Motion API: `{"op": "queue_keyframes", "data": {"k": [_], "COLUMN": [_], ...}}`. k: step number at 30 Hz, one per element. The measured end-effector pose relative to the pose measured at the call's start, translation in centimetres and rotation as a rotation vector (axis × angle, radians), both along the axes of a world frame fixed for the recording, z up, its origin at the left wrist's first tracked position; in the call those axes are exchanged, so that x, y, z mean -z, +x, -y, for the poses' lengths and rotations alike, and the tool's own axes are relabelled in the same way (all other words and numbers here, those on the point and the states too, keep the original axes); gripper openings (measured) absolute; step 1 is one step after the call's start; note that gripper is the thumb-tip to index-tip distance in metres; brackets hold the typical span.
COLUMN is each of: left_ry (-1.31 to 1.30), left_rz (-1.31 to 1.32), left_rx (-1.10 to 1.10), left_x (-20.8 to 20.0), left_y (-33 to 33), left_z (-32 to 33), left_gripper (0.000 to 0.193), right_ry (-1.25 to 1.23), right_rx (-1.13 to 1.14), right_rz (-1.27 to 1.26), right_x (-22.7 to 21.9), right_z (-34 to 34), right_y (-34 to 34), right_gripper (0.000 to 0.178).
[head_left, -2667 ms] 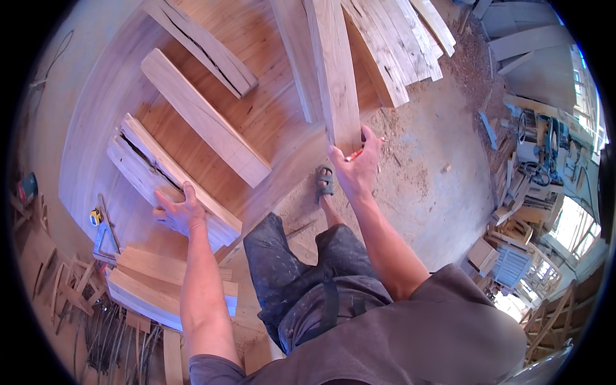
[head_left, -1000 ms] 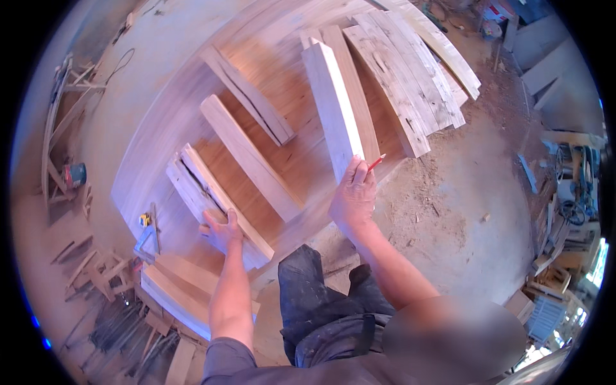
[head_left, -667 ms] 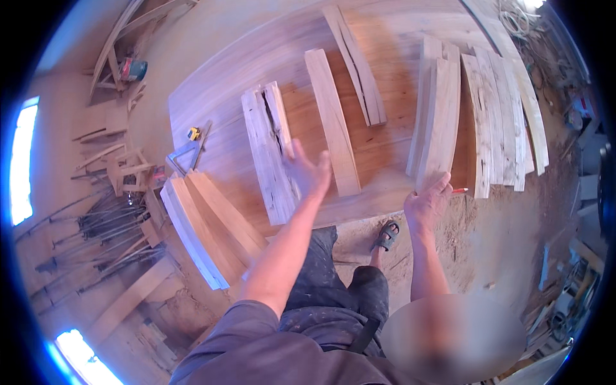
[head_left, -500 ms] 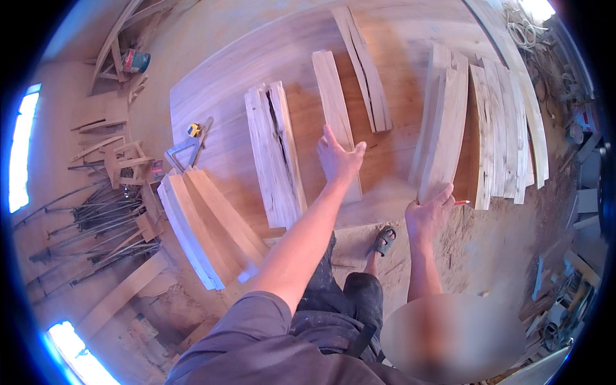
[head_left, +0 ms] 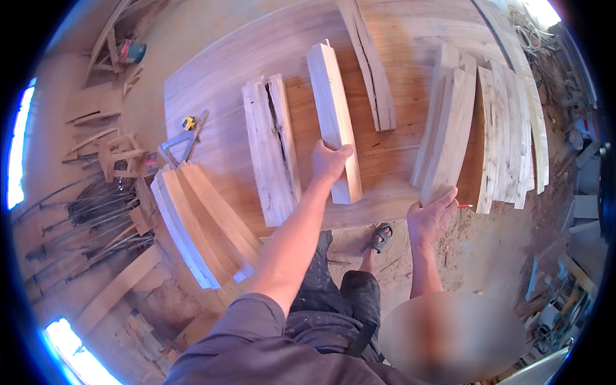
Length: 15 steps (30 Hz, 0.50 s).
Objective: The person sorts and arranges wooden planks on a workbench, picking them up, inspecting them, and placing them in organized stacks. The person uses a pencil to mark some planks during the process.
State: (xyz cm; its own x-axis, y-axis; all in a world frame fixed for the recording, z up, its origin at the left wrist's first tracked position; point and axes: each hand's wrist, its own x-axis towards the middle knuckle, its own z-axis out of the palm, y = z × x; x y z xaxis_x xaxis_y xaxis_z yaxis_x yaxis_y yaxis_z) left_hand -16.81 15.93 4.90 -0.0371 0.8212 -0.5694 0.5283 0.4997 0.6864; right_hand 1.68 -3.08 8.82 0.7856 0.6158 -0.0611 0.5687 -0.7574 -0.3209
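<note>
My left hand (head_left: 330, 162) is closed round the near part of a wooden plank (head_left: 328, 96) in the middle of the table. This plank is tilted, so its lighter side face shows along the right. My right hand (head_left: 433, 218) grips the near end of a long pale plank (head_left: 449, 135) on the right, with fingers over the end. A thin red pencil-like stick (head_left: 464, 206) pokes out beside the right hand's fingers; its other end is hidden. Left of my left hand lies a plank pair with a dark crack (head_left: 273, 147). Another cracked plank (head_left: 369, 70) lies farther back.
Several pale planks (head_left: 504, 138) stand side by side at the table's right. Curved boards (head_left: 199, 224) overhang the near left, by a yellow tape measure (head_left: 188, 122) and a metal square (head_left: 192, 144). Metal bar clamps (head_left: 106, 218) and wood scraps lie on the floor at left.
My left hand, open with fingers spread over the middle plank before, has closed on it. That plank has tipped, showing its side face. My right hand stays at its plank's end.
</note>
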Motion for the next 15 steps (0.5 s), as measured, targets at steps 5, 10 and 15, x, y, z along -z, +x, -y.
{"op": "queue_keyframes", "data": {"k": [5, 10, 15], "left_ry": [-0.154, -0.234, -0.256], "left_rz": [0.370, 0.628, 0.659], "left_rx": [-0.176, -0.323, -0.375], "left_x": [1.2, 2.4, 3.3], "left_y": [-3.8, -5.0, -5.4], "left_z": [-0.2, 0.3, 0.4], "left_gripper": [0.053, 0.046, 0.046], "right_ry": [0.011, -0.023, -0.059], "right_rx": [0.002, -0.017, 0.001], "right_rz": [-0.016, -0.024, -0.015], "right_x": [0.3, -0.3, -0.3], "right_z": [0.0, 0.0, -0.4], "right_y": [-0.2, -0.2, -0.3], "right_gripper": [0.096, 0.095, 0.093]}}
